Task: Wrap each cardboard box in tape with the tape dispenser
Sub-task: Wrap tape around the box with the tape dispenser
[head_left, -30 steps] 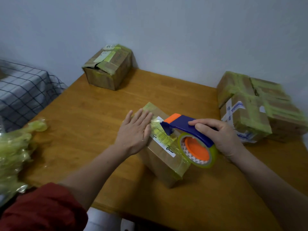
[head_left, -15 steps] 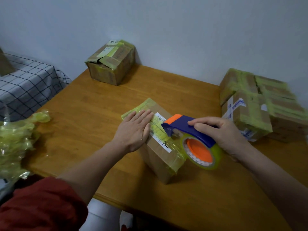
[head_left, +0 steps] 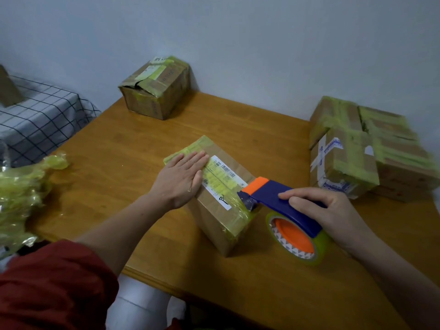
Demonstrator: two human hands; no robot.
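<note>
Brown rectangular cardboard box [head_left: 215, 226], top glossy with yellowish tape, sat mid wooden tabletop [head_left: 133, 167]. Left grip [head_left: 181, 182] released, flat on its top; right grip [head_left: 333, 210] grasped blue-and-orange plastic tape dispenser [head_left: 269, 198] at box's right edge.

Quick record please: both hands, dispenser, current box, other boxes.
center box: on the wooden table, yellowish tape over its label
tape dispenser: cutter end at center box's near top edge
left hand: flat on center box's top, pressing tape
right hand: grips tape dispenser handle
far box: table's far left corner, taped
right boxes: clustered at table's right, taped
</note>
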